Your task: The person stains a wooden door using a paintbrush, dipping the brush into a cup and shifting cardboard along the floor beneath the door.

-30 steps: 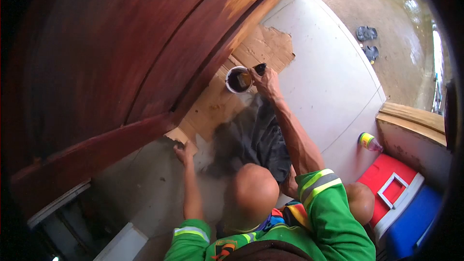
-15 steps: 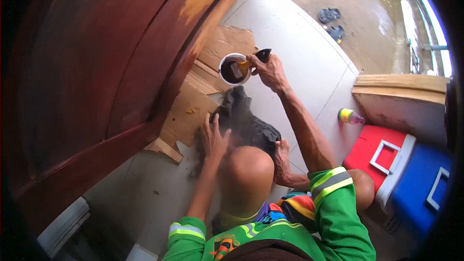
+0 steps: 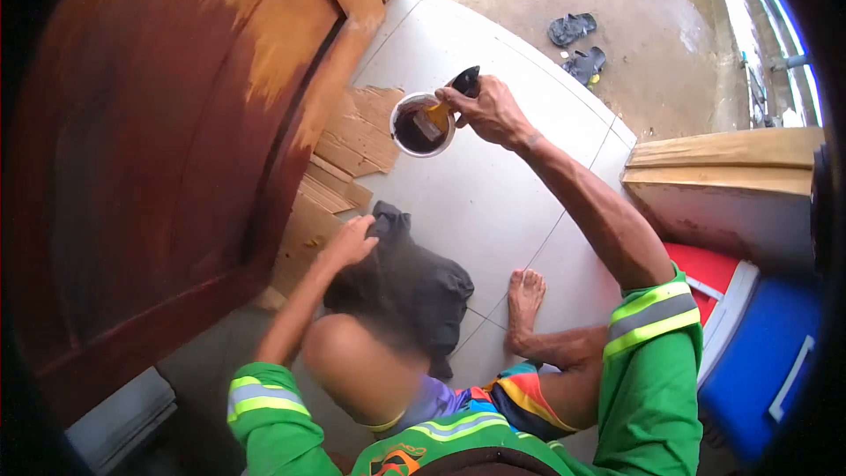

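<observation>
My right hand (image 3: 490, 109) is closed round the rim of a white tub (image 3: 406, 146) of dark liquid, held above the floor. A paintbrush (image 3: 430, 123) with a yellowish ferrule and black handle lies across the tub, its handle end under my right fingers. My left hand (image 3: 354, 241) has its fingers closed on the edge of a dark cloth (image 3: 419, 278), which lies crumpled on the tiles beside my knee. To the left stands a wooden door (image 3: 176, 141), mostly dark red-brown, with lighter bare-looking wood near its upper right.
Torn cardboard (image 3: 359, 132) lies along the door's foot. My bare foot (image 3: 525, 300) rests on the white tiles (image 3: 493, 211). A red and blue cooler (image 3: 758, 361) stands at the right by a wooden frame (image 3: 723, 159). Black sandals (image 3: 573, 28) lie outside.
My left hand has moved from the cardboard to the dark cloth. The tub has shifted left in view, still in my right hand. My knee has swung left, and my view has turned.
</observation>
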Available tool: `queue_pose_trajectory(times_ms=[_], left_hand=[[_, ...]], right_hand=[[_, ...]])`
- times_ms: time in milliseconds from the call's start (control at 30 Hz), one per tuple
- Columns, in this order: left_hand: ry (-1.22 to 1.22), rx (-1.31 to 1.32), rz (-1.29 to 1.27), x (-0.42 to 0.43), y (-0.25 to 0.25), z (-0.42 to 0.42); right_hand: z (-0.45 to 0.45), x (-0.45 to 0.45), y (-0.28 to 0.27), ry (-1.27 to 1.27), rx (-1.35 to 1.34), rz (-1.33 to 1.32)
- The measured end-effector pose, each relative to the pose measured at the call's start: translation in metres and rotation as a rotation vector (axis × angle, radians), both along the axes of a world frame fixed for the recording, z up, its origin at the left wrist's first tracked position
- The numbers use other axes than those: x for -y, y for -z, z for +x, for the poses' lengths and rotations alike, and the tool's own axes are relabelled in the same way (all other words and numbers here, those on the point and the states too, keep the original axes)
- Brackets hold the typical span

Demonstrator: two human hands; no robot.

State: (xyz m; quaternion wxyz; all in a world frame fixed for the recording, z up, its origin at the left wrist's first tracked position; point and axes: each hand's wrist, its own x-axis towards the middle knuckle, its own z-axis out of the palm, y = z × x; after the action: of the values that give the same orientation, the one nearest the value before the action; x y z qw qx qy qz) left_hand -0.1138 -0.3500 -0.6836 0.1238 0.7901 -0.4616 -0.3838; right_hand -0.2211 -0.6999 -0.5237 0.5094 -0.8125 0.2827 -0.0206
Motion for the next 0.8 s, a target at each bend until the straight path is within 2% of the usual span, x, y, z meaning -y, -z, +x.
queue_pose_trajectory(times_ms=[167, 267, 367, 467, 600, 667, 733, 800], left_hand=[[0.105, -0.024, 0.115, 0.016, -0.059, 0.009], [-0.268, -0.298, 0.474, 0.050, -0.114, 0.005], [-0.274, -0.160, 0.288, 0.063, -0.118, -0.005], [-0.035, -0.028, -0.002, 0.078, -0.123, -0.029], [-0.063, 0.103, -0.272, 0.130, -0.142, -0.025], [-0.120, 0.193, -0.252, 0.176, -0.169, -0.005], [-0.150, 0.281, -0.461, 0.224, -0.160, 0.024], [-0.297, 0.343, -0.535, 0.278, -0.158, 0.051]], right_hand=[[-0.016, 0.051, -0.004, -0.035, 0.035, 0.016], [-0.019, 0.074, -0.008, -0.045, 0.167, 0.038], [-0.026, 0.092, -0.007, -0.041, 0.209, 0.122], [-0.038, 0.102, -0.009, -0.002, 0.288, 0.211], [-0.044, 0.112, -0.015, 0.070, 0.362, 0.317], [-0.042, 0.121, -0.021, 0.091, 0.374, 0.332], [-0.042, 0.137, -0.030, 0.091, 0.423, 0.307], [-0.041, 0.149, -0.045, 0.131, 0.426, 0.240]])
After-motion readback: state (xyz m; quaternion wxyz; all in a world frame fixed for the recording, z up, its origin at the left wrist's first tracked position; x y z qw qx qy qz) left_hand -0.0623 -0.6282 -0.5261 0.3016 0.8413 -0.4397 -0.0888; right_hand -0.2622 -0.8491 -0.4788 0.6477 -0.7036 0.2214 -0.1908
